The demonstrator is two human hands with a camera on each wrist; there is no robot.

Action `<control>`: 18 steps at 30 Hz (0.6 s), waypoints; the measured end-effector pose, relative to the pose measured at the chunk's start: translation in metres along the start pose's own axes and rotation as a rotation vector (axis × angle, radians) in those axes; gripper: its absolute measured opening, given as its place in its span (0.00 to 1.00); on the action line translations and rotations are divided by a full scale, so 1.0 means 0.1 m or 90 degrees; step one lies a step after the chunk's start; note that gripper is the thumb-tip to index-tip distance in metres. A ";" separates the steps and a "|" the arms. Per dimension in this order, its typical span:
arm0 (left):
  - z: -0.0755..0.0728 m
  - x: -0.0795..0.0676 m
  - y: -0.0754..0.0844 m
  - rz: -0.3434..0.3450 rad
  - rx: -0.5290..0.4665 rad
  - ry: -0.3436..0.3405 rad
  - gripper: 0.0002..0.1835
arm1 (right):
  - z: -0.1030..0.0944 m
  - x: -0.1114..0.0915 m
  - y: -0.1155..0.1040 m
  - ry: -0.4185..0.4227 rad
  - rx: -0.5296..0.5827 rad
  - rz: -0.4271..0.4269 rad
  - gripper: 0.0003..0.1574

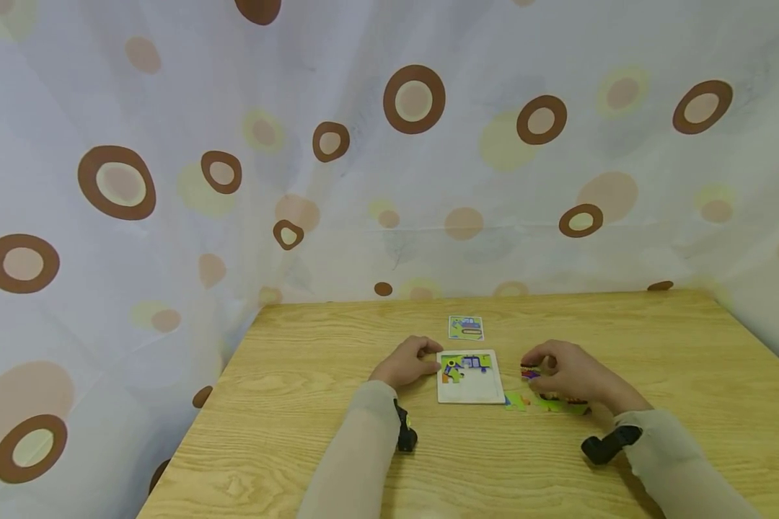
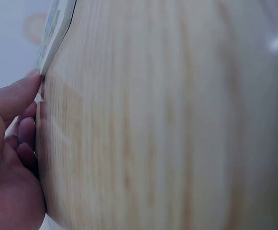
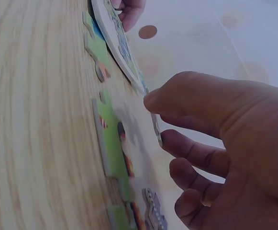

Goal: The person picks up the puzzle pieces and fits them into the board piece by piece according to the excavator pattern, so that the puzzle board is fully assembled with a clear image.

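Note:
A square jigsaw puzzle tray (image 1: 470, 393) with a white rim lies on the table, its upper part filled with picture pieces and its lower part bare white. My left hand (image 1: 407, 362) holds the tray at its left edge, the thumb (image 2: 21, 93) against the rim and the other fingers bent. To the right of the tray, my right hand (image 1: 568, 371) pinches a small colourful puzzle piece (image 3: 156, 128) between thumb and fingertips, just above the table. Under and beside that hand lie loose green puzzle pieces (image 3: 111, 143), partly hidden by it in the head view.
A small picture card (image 1: 465, 328) of a blue vehicle lies behind the tray. One green loose piece (image 1: 516, 401) is close to the tray's near right corner. The wooden table (image 1: 285, 432) meets a dotted cloth (image 1: 357, 187) at its back and sides.

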State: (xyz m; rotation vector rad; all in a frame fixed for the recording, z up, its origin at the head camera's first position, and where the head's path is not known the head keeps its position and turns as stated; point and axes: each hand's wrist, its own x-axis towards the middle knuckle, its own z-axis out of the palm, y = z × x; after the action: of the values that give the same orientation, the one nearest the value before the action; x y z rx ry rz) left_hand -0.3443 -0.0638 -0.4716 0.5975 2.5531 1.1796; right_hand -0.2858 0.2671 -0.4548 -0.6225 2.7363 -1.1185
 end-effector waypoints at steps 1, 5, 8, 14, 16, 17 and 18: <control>0.00 0.00 0.00 0.000 -0.001 0.000 0.17 | 0.01 0.00 -0.01 0.001 -0.002 -0.005 0.21; 0.01 0.00 0.02 0.002 -0.004 -0.002 0.17 | 0.04 0.01 -0.07 0.006 -0.007 -0.021 0.20; 0.01 0.00 0.01 0.003 0.001 -0.005 0.17 | 0.07 0.01 -0.12 0.014 -0.011 -0.029 0.20; 0.01 0.00 0.00 0.003 0.008 -0.006 0.17 | 0.13 0.05 -0.19 0.019 -0.019 -0.042 0.20; 0.01 0.00 0.01 0.001 0.008 -0.006 0.18 | 0.15 0.07 -0.21 0.023 -0.023 -0.048 0.19; 0.00 -0.01 0.02 0.004 0.008 -0.007 0.18 | 0.16 0.07 -0.21 0.025 -0.022 -0.052 0.19; 0.00 -0.01 0.03 0.005 0.007 -0.008 0.18 | 0.17 0.08 -0.22 0.025 -0.019 -0.056 0.19</control>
State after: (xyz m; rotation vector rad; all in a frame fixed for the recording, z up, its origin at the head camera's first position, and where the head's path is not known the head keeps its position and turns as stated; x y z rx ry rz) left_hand -0.3425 -0.0621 -0.4691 0.6159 2.5512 1.1618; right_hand -0.2811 0.2388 -0.4513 -0.7400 2.7891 -1.1219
